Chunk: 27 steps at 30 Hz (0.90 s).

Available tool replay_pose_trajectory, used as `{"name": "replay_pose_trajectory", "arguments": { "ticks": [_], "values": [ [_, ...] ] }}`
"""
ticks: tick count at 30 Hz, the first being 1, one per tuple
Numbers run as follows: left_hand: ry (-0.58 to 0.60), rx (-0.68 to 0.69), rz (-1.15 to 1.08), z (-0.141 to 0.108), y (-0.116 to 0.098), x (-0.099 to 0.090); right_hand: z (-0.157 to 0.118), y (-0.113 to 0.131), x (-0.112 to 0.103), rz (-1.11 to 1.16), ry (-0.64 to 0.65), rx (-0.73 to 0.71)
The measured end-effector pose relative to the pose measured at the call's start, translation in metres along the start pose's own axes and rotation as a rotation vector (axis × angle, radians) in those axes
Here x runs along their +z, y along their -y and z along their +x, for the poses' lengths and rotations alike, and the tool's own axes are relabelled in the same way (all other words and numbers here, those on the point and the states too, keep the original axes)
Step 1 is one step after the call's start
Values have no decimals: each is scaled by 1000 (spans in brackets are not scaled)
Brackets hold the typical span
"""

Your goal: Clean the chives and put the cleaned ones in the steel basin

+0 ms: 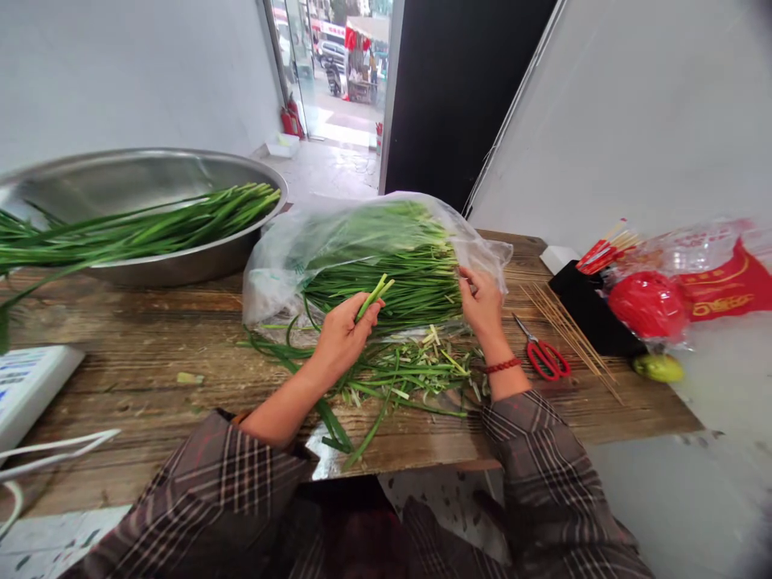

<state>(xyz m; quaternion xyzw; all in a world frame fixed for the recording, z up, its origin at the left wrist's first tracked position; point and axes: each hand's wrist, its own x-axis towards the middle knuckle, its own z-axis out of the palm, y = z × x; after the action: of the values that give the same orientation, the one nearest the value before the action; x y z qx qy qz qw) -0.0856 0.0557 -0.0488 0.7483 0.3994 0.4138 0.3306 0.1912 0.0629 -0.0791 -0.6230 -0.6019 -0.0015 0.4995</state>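
Poking up from left hand [348, 328]: green stalks [377, 293].

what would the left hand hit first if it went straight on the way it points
Probably the pile of green stalks in the plastic bag, just ahead of the left hand; the exact gap is unclear.
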Motion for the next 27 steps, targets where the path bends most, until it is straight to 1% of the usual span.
{"name": "replay_pose_trajectory", "arguments": {
  "ticks": [4,6,8,12,14,16,18,20,24,27],
  "values": [
    [-4,2,-7,0,0,0,-1,5,3,-70,28,-16],
    [-10,8,-1,0,-1,-1,-3,13,3,-16,33,16],
    [-16,16,7,-1,-1,-1,-6,23,2,144,57,84],
    [-20,15,16,-1,-2,-1,-11,41,0,587,135,231],
    [-20,14,16,-1,-2,-1,-12,45,-2,777,168,317],
    [-25,13,16,-2,-2,-1,-12,46,-2,897,182,412],
    [-33,13,-6,-3,-3,-1,-12,45,0,890,182,466],
    [-37,5,-64,-4,-3,-1,-13,44,2,819,182,460],
    [-71,-8,-247,-6,-9,0,-16,53,3,741,216,367],
    [-114,-12,-409,-7,-15,1,-19,61,2,637,229,281]
  ]
}}
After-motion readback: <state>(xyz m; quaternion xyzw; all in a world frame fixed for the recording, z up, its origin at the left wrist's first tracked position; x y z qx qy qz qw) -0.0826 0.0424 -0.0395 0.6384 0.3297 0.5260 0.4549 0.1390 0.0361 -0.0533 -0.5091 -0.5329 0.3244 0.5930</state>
